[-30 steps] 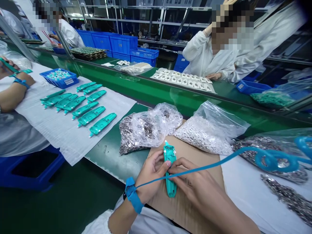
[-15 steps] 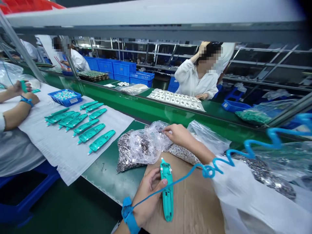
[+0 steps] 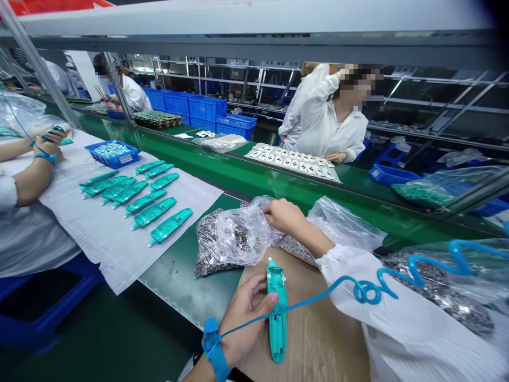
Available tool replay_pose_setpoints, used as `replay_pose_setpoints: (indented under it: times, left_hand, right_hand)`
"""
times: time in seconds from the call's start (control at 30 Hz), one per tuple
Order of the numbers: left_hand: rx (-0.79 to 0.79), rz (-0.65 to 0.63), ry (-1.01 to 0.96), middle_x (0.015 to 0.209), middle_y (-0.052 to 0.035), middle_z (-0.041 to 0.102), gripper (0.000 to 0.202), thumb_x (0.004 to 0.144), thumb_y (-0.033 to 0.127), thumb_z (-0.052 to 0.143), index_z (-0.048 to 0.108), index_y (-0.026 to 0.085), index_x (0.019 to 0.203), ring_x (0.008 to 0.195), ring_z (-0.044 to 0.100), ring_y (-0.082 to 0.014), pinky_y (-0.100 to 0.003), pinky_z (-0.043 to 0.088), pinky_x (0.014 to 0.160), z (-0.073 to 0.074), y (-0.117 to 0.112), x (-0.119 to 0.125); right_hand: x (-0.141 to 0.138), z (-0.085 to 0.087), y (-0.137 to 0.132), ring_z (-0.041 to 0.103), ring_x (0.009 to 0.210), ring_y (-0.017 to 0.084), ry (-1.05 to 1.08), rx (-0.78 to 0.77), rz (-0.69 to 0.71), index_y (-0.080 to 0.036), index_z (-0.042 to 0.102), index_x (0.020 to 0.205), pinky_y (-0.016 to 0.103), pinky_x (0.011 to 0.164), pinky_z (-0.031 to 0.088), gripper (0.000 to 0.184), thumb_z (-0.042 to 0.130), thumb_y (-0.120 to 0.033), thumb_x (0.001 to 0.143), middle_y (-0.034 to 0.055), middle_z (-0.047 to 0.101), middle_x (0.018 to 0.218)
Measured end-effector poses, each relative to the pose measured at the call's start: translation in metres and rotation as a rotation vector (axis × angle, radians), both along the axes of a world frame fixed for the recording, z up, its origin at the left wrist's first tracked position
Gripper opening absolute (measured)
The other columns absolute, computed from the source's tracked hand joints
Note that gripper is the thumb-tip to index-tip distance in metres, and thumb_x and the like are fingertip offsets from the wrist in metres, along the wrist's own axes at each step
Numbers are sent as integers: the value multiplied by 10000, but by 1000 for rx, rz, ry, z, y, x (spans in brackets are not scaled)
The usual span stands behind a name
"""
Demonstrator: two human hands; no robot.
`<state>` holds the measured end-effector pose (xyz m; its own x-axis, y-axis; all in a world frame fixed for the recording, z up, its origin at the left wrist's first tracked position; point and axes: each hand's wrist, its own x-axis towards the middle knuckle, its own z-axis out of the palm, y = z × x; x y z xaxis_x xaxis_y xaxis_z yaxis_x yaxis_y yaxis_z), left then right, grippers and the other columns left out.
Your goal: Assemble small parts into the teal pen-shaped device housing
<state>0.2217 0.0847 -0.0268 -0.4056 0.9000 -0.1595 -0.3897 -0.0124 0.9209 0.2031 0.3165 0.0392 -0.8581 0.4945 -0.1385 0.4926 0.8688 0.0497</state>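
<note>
My left hand (image 3: 246,321) grips a teal plastic casing (image 3: 277,318), which stands lengthwise on a cardboard sheet (image 3: 322,334), with my thumb against its side. A blue wrist strap (image 3: 213,342) circles my left wrist, and its coiled blue cord (image 3: 368,292) runs across the casing and over my right sleeve. My right hand (image 3: 282,216) is up on a clear plastic bag of dark metal parts (image 3: 236,239), its fingers gathered into the plastic. Behind that hand lies a bag of silvery parts (image 3: 296,249).
Several teal casings (image 3: 153,212) lie in rows on a white sheet (image 3: 119,249) to my left, where a co-worker's hands (image 3: 50,142) work near a blue tray (image 3: 112,154). Across the green conveyor (image 3: 254,170), another worker (image 3: 326,114) stands by white parts.
My right hand has left the casing and moved forward onto the plastic bag. My left hand keeps the casing. My view has tilted up and the bag's plastic has shifted slightly.
</note>
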Motion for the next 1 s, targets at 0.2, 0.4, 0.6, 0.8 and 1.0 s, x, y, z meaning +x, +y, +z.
replay_pose_setpoints:
  times: [0.2, 0.4, 0.6, 0.8, 1.0]
  left_hand:
    - [-5, -17, 33, 1257, -137, 676, 618, 799, 596, 729, 651, 165, 1235, 1204, 606, -320, -436, 478, 1052, 5, -2, 0]
    - [-7, -33, 17, 1242, -142, 687, 636, 776, 583, 755, 654, 158, 1239, 1184, 622, -334, -451, 495, 1033, 4, 0, -1]
    - [-32, -60, 59, 1223, -136, 690, 596, 788, 558, 750, 668, 177, 1238, 1180, 623, -341, -444, 530, 989, 7, 3, -4]
    - [-46, -74, 45, 1228, -142, 684, 558, 808, 491, 754, 654, 169, 1253, 1121, 650, -331, -444, 538, 964, 4, 6, -2]
    - [-37, -63, 31, 1247, -168, 667, 622, 804, 488, 758, 606, 140, 1296, 1122, 649, -335, -442, 548, 937, -1, 7, 0]
  right_hand:
    - [2, 6, -5, 662, 951, 213, 118, 2, -9, -176, 674, 1076, 372, 805, 528, 184, 578, -284, 961, 62, 700, 1031]
    - [41, 39, -14, 682, 934, 265, 209, 6, -28, -247, 701, 1101, 320, 692, 443, 235, 564, -210, 913, 43, 755, 1001]
    - [130, 34, -55, 657, 687, 186, 303, -211, -10, -255, 694, 889, 297, 629, 440, 177, 533, -293, 954, 0, 734, 829]
    - [178, -17, -114, 700, 852, 224, 333, -408, 77, -247, 643, 985, 320, 679, 507, 297, 348, -266, 1014, 61, 722, 961]
    - [176, -47, -128, 698, 717, 232, 297, -312, 87, -231, 628, 957, 334, 618, 487, 277, 363, -277, 1021, 58, 716, 859]
